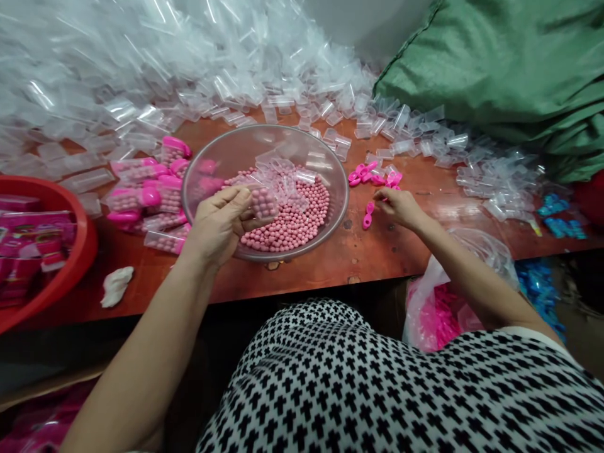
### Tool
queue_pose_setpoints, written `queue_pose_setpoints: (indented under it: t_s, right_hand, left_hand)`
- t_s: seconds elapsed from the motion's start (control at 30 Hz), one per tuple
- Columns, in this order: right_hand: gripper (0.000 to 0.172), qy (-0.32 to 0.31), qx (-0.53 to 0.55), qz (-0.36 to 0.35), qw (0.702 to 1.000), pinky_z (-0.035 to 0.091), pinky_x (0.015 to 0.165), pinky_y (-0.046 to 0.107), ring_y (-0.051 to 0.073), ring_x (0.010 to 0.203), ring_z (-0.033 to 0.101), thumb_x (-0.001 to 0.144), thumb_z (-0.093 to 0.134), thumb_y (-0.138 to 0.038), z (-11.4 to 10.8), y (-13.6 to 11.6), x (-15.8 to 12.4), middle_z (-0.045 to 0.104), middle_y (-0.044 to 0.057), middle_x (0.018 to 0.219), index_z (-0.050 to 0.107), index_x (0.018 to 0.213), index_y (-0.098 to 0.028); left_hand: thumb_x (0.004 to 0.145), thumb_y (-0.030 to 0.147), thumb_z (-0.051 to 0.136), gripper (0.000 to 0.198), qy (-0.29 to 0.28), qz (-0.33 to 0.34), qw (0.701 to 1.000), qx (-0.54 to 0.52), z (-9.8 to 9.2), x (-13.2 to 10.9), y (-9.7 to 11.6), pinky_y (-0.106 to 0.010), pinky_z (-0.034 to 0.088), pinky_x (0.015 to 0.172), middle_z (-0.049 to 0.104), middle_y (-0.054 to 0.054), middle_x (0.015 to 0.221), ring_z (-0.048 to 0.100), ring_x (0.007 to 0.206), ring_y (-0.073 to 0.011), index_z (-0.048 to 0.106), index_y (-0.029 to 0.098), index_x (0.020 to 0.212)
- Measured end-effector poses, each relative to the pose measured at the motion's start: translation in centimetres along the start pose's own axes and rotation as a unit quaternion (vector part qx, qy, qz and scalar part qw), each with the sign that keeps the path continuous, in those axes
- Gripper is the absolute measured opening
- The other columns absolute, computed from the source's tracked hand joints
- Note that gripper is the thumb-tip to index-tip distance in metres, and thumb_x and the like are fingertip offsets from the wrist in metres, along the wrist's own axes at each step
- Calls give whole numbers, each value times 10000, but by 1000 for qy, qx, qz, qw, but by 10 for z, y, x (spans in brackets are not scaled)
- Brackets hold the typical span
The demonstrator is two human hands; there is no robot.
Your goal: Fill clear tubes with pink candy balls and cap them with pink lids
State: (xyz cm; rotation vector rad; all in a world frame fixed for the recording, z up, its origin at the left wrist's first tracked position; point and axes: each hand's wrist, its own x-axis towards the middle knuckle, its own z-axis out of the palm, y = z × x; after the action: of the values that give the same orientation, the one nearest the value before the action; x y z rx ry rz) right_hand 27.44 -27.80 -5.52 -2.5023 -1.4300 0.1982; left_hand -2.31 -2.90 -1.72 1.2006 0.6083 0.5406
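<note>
The left hand [218, 225] grips a tube [262, 202] over the bowl [265, 126]; a tilt could spill beads [287, 220]; the right hand's [399, 207] hold is unclear.

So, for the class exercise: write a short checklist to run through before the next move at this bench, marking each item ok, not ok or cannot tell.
1. Left hand grips the clear tube: ok.
2. Tube holds pink beads: ok.
3. Tube filled to its top: cannot tell, fingers hide part of it.
4. Clear bowl has loose beads in it: ok.
5. Right hand is beside the pink plastic pieces: ok.
6. Empty clear tubes lie beside the bowl: ok.
</note>
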Motion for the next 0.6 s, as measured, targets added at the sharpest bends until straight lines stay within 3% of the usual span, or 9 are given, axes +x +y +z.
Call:
queue_pose_setpoints:
  t_s: [0.07, 0.13, 0.23, 0.3, 0.4, 0.5, 0.6]
  right_hand:
    - [313, -37, -26, -157, 986, 514, 952, 444, 305, 1168, 655, 880, 512, -150, -5, 6, -5, 710, 174, 1253, 725, 1109, -158]
    - [354, -73, -36, -276, 958, 486, 998, 479, 314, 1230, 615, 899, 485, -143, -5, 8, -8, 677, 166, 1336, 725, 1159, -174]
    - [376, -92, -48, -340, 935, 497, 945, 466, 292, 1119, 658, 974, 405, -168, 2, 7, -9, 724, 159, 1253, 728, 1167, -182]
    - [371, -85, -62, -328, 939, 508, 864, 436, 277, 995, 690, 1000, 394, -209, 9, 7, -9, 758, 165, 1138, 732, 1147, -175]
    - [289, -66, -46, -260, 962, 503, 717, 387, 258, 779, 687, 965, 509, -341, 10, 3, -8, 762, 142, 881, 748, 969, -178]
    - [235, 16, 81, -128, 988, 492, 610, 345, 217, 638, 644, 878, 631, -429, -4, -19, -7, 723, 79, 762, 707, 864, -208]
    - [257, 97, 253, -73, 960, 530, 640, 340, 197, 667, 652, 798, 745, -443, -26, -65, -2, 725, 32, 803, 692, 945, -240]
  left_hand:
    - [757, 344, 742, 222, 4, -2, 1000, -8, 1, 0, 2, -410, 673, 738, 751, -95, 868, 760, 905, -282, 712, 172, 894]
    - [749, 319, 712, 227, 3, -13, 1000, -17, 2, -2, 4, -410, 671, 760, 754, -90, 848, 760, 870, -259, 720, 165, 915]
    - [704, 271, 666, 311, -25, -35, 999, -31, 3, -4, 7, -443, 657, 832, 757, -97, 882, 758, 864, -244, 714, 131, 977]
    - [652, 250, 638, 385, -51, -42, 997, -41, 2, -4, 7, -471, 640, 882, 756, -108, 921, 756, 885, -250, 707, 108, 1002]
    - [608, 256, 600, 422, -76, -34, 995, -44, -1, -2, 6, -486, 628, 906, 756, -126, 946, 749, 923, -270, 710, 103, 985]
    - [613, 271, 575, 408, -93, -22, 995, -37, -2, -2, 5, -477, 629, 896, 754, -130, 938, 742, 944, -276, 713, 117, 965]
    - [652, 306, 622, 370, -87, -23, 995, -37, -1, -4, 4, -442, 630, 869, 752, -111, 931, 740, 899, -248, 706, 127, 965]
